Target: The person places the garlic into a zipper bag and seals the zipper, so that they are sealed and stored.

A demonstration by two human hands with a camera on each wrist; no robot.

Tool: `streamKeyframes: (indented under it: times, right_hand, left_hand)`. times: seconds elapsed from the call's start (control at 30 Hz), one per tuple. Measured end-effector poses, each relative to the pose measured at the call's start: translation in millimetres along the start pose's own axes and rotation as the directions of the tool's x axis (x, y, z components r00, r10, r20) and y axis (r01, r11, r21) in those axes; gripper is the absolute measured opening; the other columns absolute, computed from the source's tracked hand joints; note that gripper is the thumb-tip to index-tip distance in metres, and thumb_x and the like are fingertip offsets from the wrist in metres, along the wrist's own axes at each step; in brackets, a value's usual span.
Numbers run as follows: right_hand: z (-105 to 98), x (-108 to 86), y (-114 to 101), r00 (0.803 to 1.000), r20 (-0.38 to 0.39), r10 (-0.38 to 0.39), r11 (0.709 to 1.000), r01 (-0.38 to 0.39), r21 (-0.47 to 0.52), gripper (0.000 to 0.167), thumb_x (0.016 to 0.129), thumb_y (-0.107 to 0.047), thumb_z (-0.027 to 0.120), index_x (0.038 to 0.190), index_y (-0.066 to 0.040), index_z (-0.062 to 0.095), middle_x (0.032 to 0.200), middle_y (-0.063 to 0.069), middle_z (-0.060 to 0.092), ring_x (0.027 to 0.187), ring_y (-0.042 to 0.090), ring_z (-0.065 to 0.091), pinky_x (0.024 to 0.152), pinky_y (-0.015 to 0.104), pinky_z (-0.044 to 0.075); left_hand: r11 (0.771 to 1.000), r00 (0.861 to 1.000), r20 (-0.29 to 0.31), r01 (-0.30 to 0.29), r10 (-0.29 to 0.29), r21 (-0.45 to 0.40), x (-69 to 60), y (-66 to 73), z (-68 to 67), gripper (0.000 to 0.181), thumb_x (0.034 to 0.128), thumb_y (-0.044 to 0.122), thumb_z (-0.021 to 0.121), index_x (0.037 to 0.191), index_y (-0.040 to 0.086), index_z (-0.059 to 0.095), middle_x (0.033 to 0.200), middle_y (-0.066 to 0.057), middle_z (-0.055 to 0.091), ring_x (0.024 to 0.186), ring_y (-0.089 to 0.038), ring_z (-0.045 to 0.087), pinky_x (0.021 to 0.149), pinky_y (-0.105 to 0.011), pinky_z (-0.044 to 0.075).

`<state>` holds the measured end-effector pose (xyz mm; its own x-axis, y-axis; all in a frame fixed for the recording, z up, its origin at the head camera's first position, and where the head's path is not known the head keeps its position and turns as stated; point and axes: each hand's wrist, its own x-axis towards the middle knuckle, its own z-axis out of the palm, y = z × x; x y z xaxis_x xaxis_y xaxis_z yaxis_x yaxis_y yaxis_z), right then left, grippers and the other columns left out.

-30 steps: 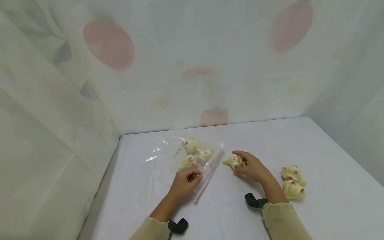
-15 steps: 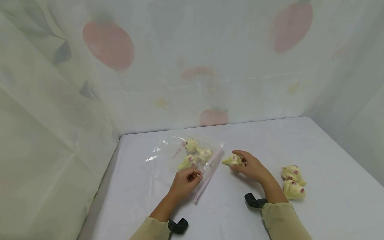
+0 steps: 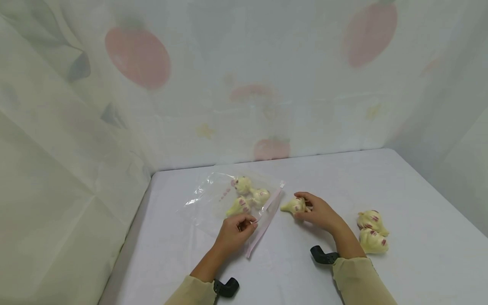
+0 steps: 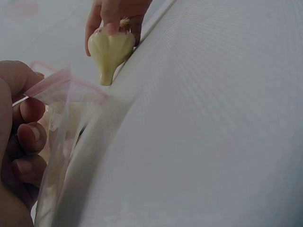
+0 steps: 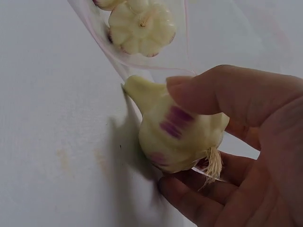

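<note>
A clear zip bag [image 3: 207, 197] with a pink-edged mouth lies on the table, holding several garlic bulbs [image 3: 242, 185]. My left hand [image 3: 233, 234] pinches the bag's near rim between thumb and forefinger; in the left wrist view the pink zip strip [image 4: 52, 85] stands raised and parted. Just right of the mouth, my right hand [image 3: 318, 213] grips a garlic bulb [image 5: 175, 135] with purple streaks. Its stem points toward the bag opening and its roots face my palm. A small gap separates stem from bag in the head view.
Two more garlic bulbs [image 3: 371, 222] lie touching each other on the white table [image 3: 427, 262], right of my right hand. A patterned curtain [image 3: 244, 76] hangs behind the table's back edge. Each wrist wears a black camera mount [image 3: 226, 288].
My right hand has shifted the garlic bulb very slightly left, toward the bag. The left hand and the bag have stayed in place.
</note>
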<state>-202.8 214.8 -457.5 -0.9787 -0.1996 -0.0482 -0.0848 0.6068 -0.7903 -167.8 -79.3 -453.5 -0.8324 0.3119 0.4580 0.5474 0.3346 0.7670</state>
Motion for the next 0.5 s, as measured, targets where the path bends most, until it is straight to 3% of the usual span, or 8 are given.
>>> streamKeyframes:
  times: [0.17, 0.37, 0.5]
  right_hand:
    - [-1, -0.5, -1, 1.000, -0.006, -0.027, 0.999, 0.028, 0.033, 0.059, 0.082, -0.020, 0.076, 0.136, -0.015, 0.054, 0.138, 0.012, 0.056, 0.120, 0.039, 0.056, 0.087, 0.046, 0.052]
    - [0, -2.3, -10, 0.996, 0.015, -0.084, 0.988, 0.082, 0.129, 0.059, 0.080, -0.021, 0.079, 0.134, -0.016, 0.056, 0.129, 0.011, 0.060, 0.111, 0.032, 0.059, 0.077, 0.036, 0.050]
    - [11, -0.8, -19, 0.992, 0.048, -0.115, 0.983, 0.107, 0.149, 0.060, 0.080, -0.025, 0.081, 0.135, -0.018, 0.056, 0.127, 0.009, 0.061, 0.109, 0.029, 0.060, 0.076, 0.036, 0.052]
  left_hand:
    - [1.000, 1.000, -0.002, 0.000, 0.000, -0.001, 0.7, -0.2, -0.3, 0.008, 0.0806, -0.008, 0.072, 0.086, -0.002, 0.071, 0.065, -0.009, 0.060, 0.058, -0.007, 0.048, 0.053, -0.018, 0.042]
    - [1.000, 1.000, 0.005, 0.002, -0.002, -0.003, 1.0, 0.6, -1.4, 0.007, 0.0816, -0.008, 0.071, 0.086, -0.002, 0.071, 0.066, -0.010, 0.061, 0.058, -0.006, 0.048, 0.053, -0.017, 0.042]
    - [1.000, 1.000, 0.011, 0.001, -0.001, -0.001, -0.6, -20.4, 4.3, 0.007, 0.0827, -0.003, 0.073, 0.088, 0.002, 0.072, 0.067, -0.007, 0.062, 0.058, -0.005, 0.048, 0.052, -0.018, 0.043]
